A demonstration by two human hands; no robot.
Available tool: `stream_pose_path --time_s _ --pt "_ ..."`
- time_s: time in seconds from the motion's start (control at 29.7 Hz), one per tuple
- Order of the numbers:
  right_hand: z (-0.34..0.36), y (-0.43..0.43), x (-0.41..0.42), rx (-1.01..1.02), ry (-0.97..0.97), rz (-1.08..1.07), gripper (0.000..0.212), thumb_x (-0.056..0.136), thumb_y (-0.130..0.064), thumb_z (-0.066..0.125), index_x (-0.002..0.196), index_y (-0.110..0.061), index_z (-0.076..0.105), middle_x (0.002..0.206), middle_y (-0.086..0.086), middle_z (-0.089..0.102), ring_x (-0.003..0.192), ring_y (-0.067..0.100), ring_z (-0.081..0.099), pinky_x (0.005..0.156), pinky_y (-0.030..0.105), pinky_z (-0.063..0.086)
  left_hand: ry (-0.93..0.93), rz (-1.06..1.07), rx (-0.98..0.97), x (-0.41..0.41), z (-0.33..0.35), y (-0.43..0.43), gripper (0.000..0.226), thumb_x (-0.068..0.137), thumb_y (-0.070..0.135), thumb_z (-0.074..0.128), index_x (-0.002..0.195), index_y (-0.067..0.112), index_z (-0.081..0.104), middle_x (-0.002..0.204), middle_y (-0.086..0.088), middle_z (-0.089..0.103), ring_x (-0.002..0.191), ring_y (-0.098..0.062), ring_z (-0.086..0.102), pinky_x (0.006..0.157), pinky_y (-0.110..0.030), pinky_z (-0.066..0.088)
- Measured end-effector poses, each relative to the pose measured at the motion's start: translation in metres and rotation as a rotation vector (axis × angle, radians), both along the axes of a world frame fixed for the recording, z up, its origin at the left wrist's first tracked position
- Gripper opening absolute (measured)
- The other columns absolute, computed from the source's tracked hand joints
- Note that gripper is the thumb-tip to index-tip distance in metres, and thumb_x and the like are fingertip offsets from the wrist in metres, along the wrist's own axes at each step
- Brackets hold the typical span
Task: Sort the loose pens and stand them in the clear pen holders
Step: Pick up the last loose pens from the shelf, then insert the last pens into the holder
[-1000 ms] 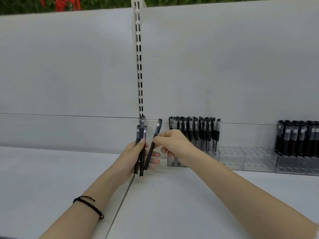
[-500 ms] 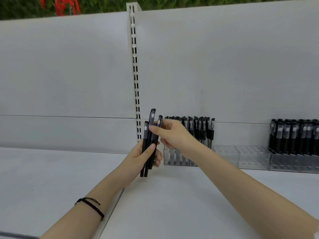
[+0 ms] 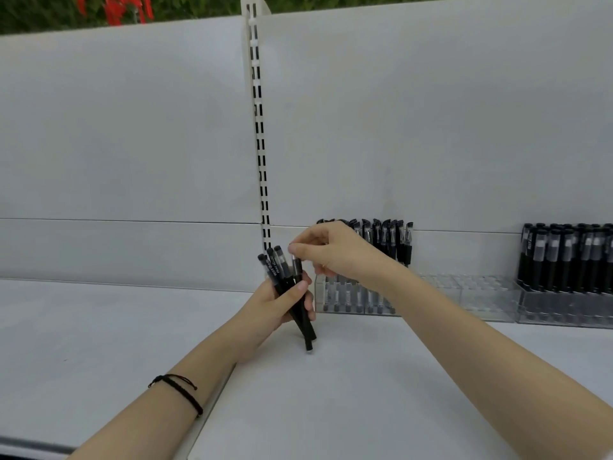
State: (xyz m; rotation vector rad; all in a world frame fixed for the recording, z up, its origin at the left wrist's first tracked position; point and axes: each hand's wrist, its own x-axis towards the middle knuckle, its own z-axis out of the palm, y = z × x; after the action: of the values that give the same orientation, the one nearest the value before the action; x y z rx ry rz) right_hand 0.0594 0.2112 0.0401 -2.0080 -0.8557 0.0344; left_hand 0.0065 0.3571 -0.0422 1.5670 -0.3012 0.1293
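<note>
1. Four or so black pens [image 3: 277, 273] are gripped as a bundle in the left hand [image 3: 268, 310], caps up, slightly fanned and tilted, over the white shelf [image 3: 365, 410]. Whether the lowest end touches the shelf cannot be told. A black cord bracelet [image 3: 179, 390] is worn on that wrist.
2. A slotted upright [image 3: 260, 144] is seen in the back panel [image 3: 116, 127], directly behind the bundle.
3. The cap end of the rightmost pen [image 3: 296, 270] of the bundle is pinched between thumb and forefinger of the right hand [image 3: 338, 254], while its barrel is held in the left hand's grip.
4. A clear pen holder [image 3: 351, 298] is set against the back panel, just right of the left hand. Black standing pens [image 3: 393, 240] are lined up upright in it, partly hidden by the right hand.
5. A second clear holder [image 3: 464, 293], gridded with slots, is placed beside the first.
6. A third clear holder [image 3: 564, 308] is seen at the right edge, packed with upright capped pens [image 3: 564, 257].
</note>
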Motion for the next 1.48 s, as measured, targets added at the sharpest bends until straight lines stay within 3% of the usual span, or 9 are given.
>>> stream_pose_path --time_s 0.13,0.24,0.4,0.61,0.84,1.14,1.28,1.34,1.48 --pt "-0.007 -0.018 0.001 -0.068 -0.126 -0.078 0.019 0.094 -0.032 0.058 0.100 -0.017 0.068 0.088 -0.003 0.069 0.058 0.002 0.056 0.056 0.019 0.048 0.002 0.100 0.077 0.000 0.008 -0.003 0.011 0.101 0.020 0.045 0.099 0.010 0.049 0.064 0.000 0.048 0.056 -0.017 0.053 0.065 -0.035 0.054" --pt "-0.023 -0.047 -0.002 -0.280 -0.345 -0.130 0.016 0.091 -0.031 0.057 0.096 -0.021 0.068 0.086 -0.011 0.065 0.077 0.004 0.059 0.074 0.030 0.053 -0.029 0.163 0.370 0.000 0.015 -0.010 0.016 0.101 0.024 0.047 0.092 0.012 0.045 0.058 0.007 0.047 0.048 -0.015 0.048 0.055 -0.032 0.048" --pt "-0.045 -0.103 -0.009 -0.576 -0.603 -0.197 0.022 0.090 -0.035 0.053 0.106 -0.023 0.064 0.100 -0.006 0.060 0.097 0.015 0.055 0.077 0.031 0.047 -0.132 0.242 0.817 -0.006 0.026 -0.047 0.013 0.095 0.026 0.057 0.091 0.016 0.049 0.060 0.005 0.048 0.041 -0.010 0.044 0.042 -0.020 0.037" --pt "-0.049 -0.166 -0.008 -0.654 -0.651 -0.256 0.033 0.091 -0.040 0.052 0.119 -0.023 0.059 0.116 -0.002 0.058 0.112 0.020 0.052 0.088 0.034 0.042 -0.236 0.415 1.182 -0.007 0.031 -0.104 0.033 0.095 0.036 0.055 0.074 0.027 0.031 0.068 0.005 0.048 0.058 -0.014 0.044 0.055 -0.032 0.034" --pt "-0.049 -0.275 -0.012 -0.743 -0.717 -0.282 0.038 0.096 -0.044 0.046 0.128 -0.025 0.051 0.122 -0.005 0.053 0.112 0.017 0.048 0.089 0.031 0.040 -0.314 0.539 1.359 -0.005 0.031 -0.208 0.016 0.098 0.038 0.046 0.100 0.023 0.044 0.068 0.009 0.041 0.070 -0.021 0.046 0.057 -0.031 0.034" --pt "-0.054 -0.406 -0.012 -0.761 -0.644 -0.334 0.037 0.095 -0.043 0.047 0.125 -0.024 0.053 0.119 -0.004 0.053 0.110 0.017 0.049 0.087 0.032 0.042 -0.383 0.486 1.259 0.014 0.023 -0.352 0.021 0.098 0.039 0.048 0.090 0.023 0.038 0.078 0.006 0.050 0.078 -0.021 0.053 0.050 -0.030 0.024" --pt "-0.054 -0.473 -0.003 -0.772 -0.588 -0.389 0.034 0.094 -0.042 0.048 0.121 -0.022 0.055 0.116 -0.003 0.053 0.109 0.018 0.050 0.085 0.033 0.044 -0.387 0.442 1.266 0.033 0.023 -0.420 0.024 0.097 0.044 0.048 0.091 0.023 0.040 0.071 0.008 0.048 0.075 -0.020 0.054 0.053 -0.031 0.030" --pt "-0.054 -0.496 0.005 -0.737 -0.525 -0.418 0.032 0.094 -0.041 0.049 0.119 -0.022 0.055 0.115 -0.003 0.054 0.109 0.018 0.051 0.083 0.031 0.045 -0.293 0.361 1.131 0.043 0.025 -0.445 0.028 0.094 0.046 0.054 0.090 0.020 0.046 0.070 0.007 0.051 0.066 -0.017 0.050 0.054 -0.030 0.033" --pt "-0.051 -0.515 0.022 -0.639 -0.441 -0.473 0.029 0.091 -0.038 0.052 0.115 -0.024 0.058 0.111 -0.005 0.057 0.106 0.016 0.052 0.080 0.030 0.046 -0.104 0.083 0.615 0.061 0.027 -0.479 0.029 0.095 0.041 0.055 0.092 0.012 0.055 0.065 0.003 0.050 0.051 -0.010 0.041 0.050 -0.022 0.035"
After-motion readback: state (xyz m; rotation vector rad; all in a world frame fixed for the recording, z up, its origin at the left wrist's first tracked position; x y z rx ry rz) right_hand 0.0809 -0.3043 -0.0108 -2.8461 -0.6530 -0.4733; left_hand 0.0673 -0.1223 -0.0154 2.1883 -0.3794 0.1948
